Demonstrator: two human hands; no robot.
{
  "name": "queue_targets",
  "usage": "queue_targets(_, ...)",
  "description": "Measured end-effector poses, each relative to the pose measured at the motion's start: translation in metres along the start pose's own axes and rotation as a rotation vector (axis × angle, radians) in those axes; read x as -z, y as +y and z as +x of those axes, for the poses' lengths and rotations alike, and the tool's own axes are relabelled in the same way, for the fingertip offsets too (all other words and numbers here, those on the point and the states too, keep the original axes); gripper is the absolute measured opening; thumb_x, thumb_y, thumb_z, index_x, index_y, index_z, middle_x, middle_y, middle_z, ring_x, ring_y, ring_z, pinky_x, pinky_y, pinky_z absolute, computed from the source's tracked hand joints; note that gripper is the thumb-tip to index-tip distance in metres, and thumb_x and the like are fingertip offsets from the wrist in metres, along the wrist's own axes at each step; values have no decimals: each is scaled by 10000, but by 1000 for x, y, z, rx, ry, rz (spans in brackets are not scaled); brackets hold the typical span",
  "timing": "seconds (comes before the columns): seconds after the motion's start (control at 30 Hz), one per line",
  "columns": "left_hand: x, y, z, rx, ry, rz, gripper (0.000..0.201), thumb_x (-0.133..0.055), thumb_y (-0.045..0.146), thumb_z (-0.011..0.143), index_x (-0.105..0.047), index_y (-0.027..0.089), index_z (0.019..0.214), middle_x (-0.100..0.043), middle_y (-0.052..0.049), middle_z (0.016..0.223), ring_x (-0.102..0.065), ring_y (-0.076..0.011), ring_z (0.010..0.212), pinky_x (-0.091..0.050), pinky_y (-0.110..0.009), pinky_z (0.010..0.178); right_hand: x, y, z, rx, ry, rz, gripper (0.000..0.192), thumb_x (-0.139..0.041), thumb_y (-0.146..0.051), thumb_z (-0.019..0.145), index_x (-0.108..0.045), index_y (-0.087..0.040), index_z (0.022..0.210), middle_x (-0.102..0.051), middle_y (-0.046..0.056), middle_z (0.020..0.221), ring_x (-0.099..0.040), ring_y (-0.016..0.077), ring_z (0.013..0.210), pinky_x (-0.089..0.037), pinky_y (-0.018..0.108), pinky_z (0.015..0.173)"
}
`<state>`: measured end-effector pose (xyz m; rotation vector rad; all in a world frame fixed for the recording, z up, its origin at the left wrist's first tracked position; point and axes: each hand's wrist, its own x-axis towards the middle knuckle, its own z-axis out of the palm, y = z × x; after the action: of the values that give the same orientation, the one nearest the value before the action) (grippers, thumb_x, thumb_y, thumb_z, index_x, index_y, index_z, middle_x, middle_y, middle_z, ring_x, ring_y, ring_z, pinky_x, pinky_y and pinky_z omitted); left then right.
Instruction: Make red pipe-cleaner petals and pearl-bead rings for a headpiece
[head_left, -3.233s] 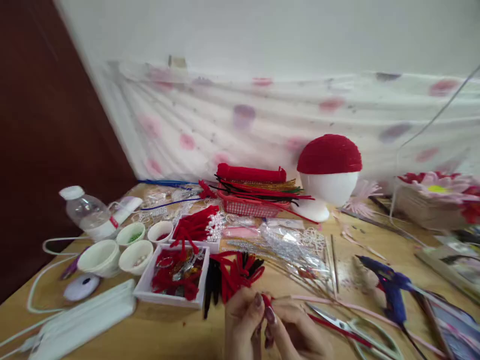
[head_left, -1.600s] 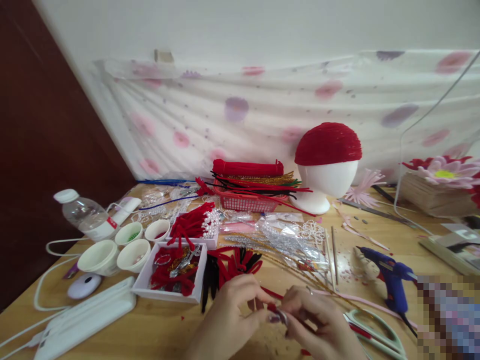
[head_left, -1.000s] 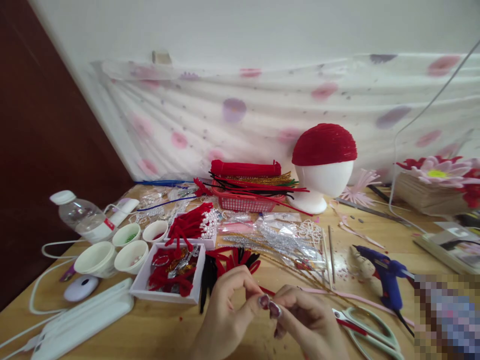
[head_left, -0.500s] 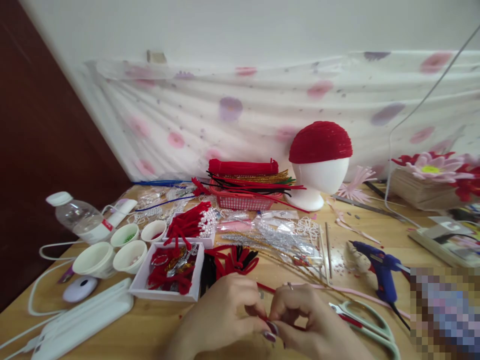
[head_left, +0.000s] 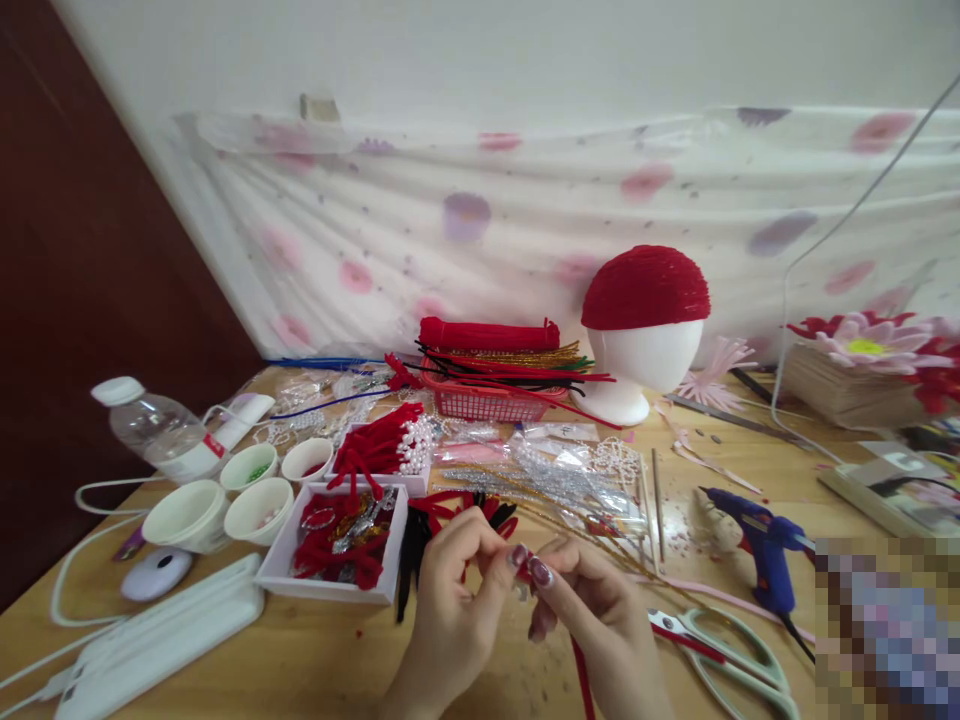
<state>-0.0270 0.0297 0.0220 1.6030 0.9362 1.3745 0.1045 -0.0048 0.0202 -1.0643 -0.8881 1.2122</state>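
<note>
Pinching a slim, fuzzy red chenille stem [head_left: 583, 681] with left hand [head_left: 466, 600] and right hand [head_left: 600, 605], left of the pale-green-handled steel scissors [head_left: 739, 672], probably managing something light, soft-piled, bendable and hardly slippery, likely needing to grip near the tip.

- My head carries the camera, which looks forward and down from above and behind my left hand [head_left: 457, 610] and right hand [head_left: 600, 615].
- My grip sits near, low and slightly right of the view's centre.
- Beyond my grip, the view runs over the table [head_left: 315, 655] to the floral cloth [head_left: 540, 230] and wall [head_left: 525, 50], farthest off.
- Well left of my grip, it takes in a dark red panel [head_left: 82, 260].
</note>
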Motion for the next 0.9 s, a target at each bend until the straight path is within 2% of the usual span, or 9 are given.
queue_targets(0.13, -10, -4, -5, 5, 152, -44, 317, -573, 275, 955, -538, 193, 651, -501, 11, 660, -495, -140, 629, -390, -244, 581, -4, 17, -1, 142, 4, 24, 190, -775, -365, 845, -741, -189, 781, -663, 5, 697, -639, 118, 487, -549, 203, 473)
queue_targets(0.27, -19, -8, -13, -8, 251, -87, 275, -589, 251, 949, -579, 197, 680, -521, 11, 679, -501, -147, 665, -403, -245, 607, 2, 21, 1, 262, -46, -20, 80, -736, -267, 890, -773, -226, 831, -672, 3, 721, -658, 108, 564, -539, 174, 543)
queue_targets(0.37, -24, -10, -17, -45, 278, -122, 240, -606, 218, 938, -606, 205, 699, -538, 14, 682, -506, -146, 677, -410, -242, 618, 0, 21, -1, 226, -75, 11, 93, -737, -275, 889, -779, -226, 821, -673, 6, 710, -651, 112, 577, -534, 181, 556)
queue_targets(0.53, -26, -13, -15, -46, 326, -156, 255, -608, 180, 920, -559, 207, 672, -520, 30, 681, -520, -129, 653, -419, -222, 605, -5, 27, -4, 107, 28, 103, 138, -789, -345, 837, -771, -212, 804, -655, -5, 687, -612, 101, 516, -508, 184, 503)
queue_targets(0.6, -18, -12, -13, -5, 225, -119, 250, -604, 184, 912, -570, 201, 666, -532, 24, 690, -534, -131, 664, -426, -228, 622, -1, 25, -3, 110, 3, 62, 168, -797, -367, 824, -764, -207, 784, -654, 0, 697, -616, 104, 520, -501, 184, 496)
queue_targets(0.73, 6, -5, -7, 106, -108, 39, 178, -634, 208, 896, -662, 179, 723, -605, -7, 741, -579, -152, 723, -442, -250, 680, 20, 5, 0, 65, -87, -171, 257, -795, -401, 809, -730, -171, 714, -643, 12, 675, -614, 110, 531, -485, 196, 520)
queue_targets(0.8, 16, -1, -4, 134, -252, 127, 140, -639, 171, 895, -692, 169, 767, -636, -21, 788, -606, -163, 781, -451, -259, 731, 32, -7, 2, 34, -188, -353, 275, -751, -395, 840, -703, -164, 698, -635, 13, 649, -611, 116, 537, -465, 201, 524)
queue_targets(0.9, 22, 3, 0, 105, -495, 259, 49, -701, 124, 858, -730, 159, 839, -681, -39, 862, -632, -183, 859, -453, -273, 787, 44, -19, 6, 25, -398, -646, 226, -658, -316, 878, -667, -173, 702, -627, 4, 609, -583, 119, 530, -421, 206, 508)
